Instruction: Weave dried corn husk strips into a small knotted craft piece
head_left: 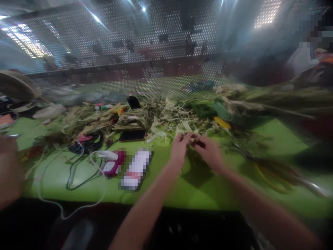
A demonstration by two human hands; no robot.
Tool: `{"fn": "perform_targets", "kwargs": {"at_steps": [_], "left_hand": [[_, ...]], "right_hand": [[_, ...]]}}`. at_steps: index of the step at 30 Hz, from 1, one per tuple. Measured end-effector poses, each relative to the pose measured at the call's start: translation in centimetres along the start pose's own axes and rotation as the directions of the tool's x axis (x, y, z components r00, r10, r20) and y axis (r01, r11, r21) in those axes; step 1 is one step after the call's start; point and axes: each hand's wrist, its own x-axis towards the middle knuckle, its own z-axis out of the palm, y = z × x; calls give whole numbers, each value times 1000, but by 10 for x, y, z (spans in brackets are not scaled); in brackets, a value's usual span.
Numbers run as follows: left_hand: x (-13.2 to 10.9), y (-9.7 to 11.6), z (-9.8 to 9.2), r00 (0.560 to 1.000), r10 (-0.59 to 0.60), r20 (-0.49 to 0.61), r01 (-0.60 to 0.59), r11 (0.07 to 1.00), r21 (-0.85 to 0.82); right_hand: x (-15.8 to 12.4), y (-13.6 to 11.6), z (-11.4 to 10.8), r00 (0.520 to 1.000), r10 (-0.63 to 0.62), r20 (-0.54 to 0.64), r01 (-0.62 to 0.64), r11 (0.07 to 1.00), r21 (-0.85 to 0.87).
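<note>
My left hand (180,144) and my right hand (205,146) meet over the middle of the green table, fingers pinched close together. Between them is a pale, curled strip of dried plant leaf (186,127), perhaps husk; its loops stick up past the fingertips. Both hands look closed on it, though blur hides the exact grip. Just beyond lies a heap of dried strips (169,113). A single pale curled strip (159,133) rests left of my left hand. Scissors with yellow handles (273,177) lie right of my right forearm.
A pixelated phone (137,170), a dark phone (132,135) and a purple device (113,164) with a white cable (102,192) lie on the left of the green table (161,187). Another person's arm (9,170) is at far left. A perforated screen (156,52) stands behind.
</note>
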Motion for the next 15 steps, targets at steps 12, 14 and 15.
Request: {"fn": "perform_targets", "kwargs": {"at_steps": [12,14,15], "left_hand": [[4,9,-10,996,22,88,-33,992,119],[1,9,-7,990,-24,142,12,996,91],[0,9,-6,987,-38,158,24,996,85]], "right_hand": [[7,1,-23,993,86,-84,-77,991,107],[9,6,-23,992,97,-76,-87,988,125],[10,9,-22,994,94,-51,-88,989,120]]}}
